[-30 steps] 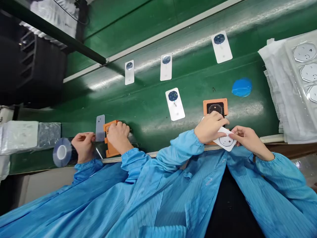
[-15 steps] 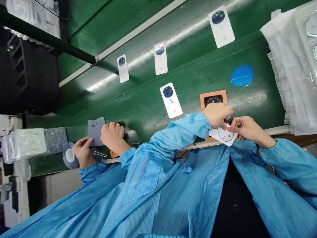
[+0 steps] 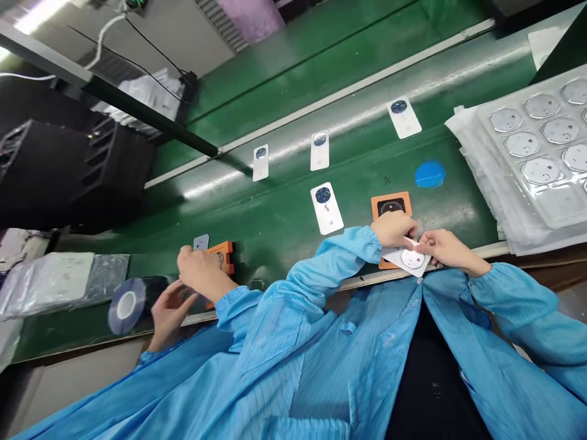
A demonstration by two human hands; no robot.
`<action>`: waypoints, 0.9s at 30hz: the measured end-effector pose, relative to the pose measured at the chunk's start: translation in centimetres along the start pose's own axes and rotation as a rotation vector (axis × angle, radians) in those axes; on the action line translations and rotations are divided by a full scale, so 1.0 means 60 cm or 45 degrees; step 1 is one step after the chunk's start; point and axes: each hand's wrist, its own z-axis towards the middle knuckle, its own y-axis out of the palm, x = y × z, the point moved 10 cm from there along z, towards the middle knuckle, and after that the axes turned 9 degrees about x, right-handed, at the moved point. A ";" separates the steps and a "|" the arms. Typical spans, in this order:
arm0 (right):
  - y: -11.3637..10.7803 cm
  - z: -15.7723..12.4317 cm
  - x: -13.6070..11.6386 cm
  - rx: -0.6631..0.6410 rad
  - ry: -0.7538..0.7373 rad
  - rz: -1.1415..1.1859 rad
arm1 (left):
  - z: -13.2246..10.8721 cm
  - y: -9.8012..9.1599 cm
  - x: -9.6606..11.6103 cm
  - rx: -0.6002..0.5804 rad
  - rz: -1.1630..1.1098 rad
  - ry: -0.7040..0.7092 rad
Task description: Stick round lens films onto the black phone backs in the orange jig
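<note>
My left hand (image 3: 393,228) reaches over an orange frame (image 3: 375,204) at the bench's front edge, its fingers closed on a corner of a white card (image 3: 415,261). The card has a dark-outlined, rounded shape with small holes. My right hand (image 3: 446,249) pinches the same card from the right, thumb and fingers together. The two sets of fingertips nearly touch at the card's upper edge. Part of the orange frame is hidden under my left hand and the card.
White phone-shaped panels (image 3: 327,208) lie across the green bench (image 3: 275,214). A blue oval (image 3: 430,174) sits behind my right hand; clear trays (image 3: 550,195) stand at right. At left, a co-worker's hands (image 3: 202,269) work near an orange fixture (image 3: 227,256) and a tape roll (image 3: 126,305).
The view has tilted up, showing more of the bench and trays. My hands still hold the card. One co-worker's hand has come off the grey sheet and is now empty.
</note>
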 end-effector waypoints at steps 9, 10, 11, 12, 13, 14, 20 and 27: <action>-0.004 -0.001 0.007 0.058 0.085 0.005 | -0.005 0.012 -0.018 -0.098 -0.094 -0.175; -0.003 0.002 0.008 0.038 0.107 0.021 | -0.002 0.012 -0.017 -0.122 -0.068 -0.177; -0.002 0.004 0.008 0.016 0.125 0.030 | 0.000 0.012 -0.016 -0.142 -0.042 -0.178; -0.002 0.005 0.007 -0.005 0.137 0.021 | 0.003 0.011 -0.015 -0.158 -0.018 -0.182; -0.003 0.007 0.006 -0.024 0.139 -0.002 | 0.006 0.010 -0.014 -0.169 0.005 -0.192; -0.003 0.008 0.003 -0.043 0.132 -0.038 | 0.009 0.009 -0.014 -0.178 0.027 -0.204; -0.009 0.016 -0.002 -0.041 0.183 -0.252 | 0.027 0.008 -0.009 -0.215 0.091 -0.239; -0.007 0.018 -0.008 -0.002 0.150 -0.323 | 0.043 0.024 -0.011 -0.186 0.083 -0.186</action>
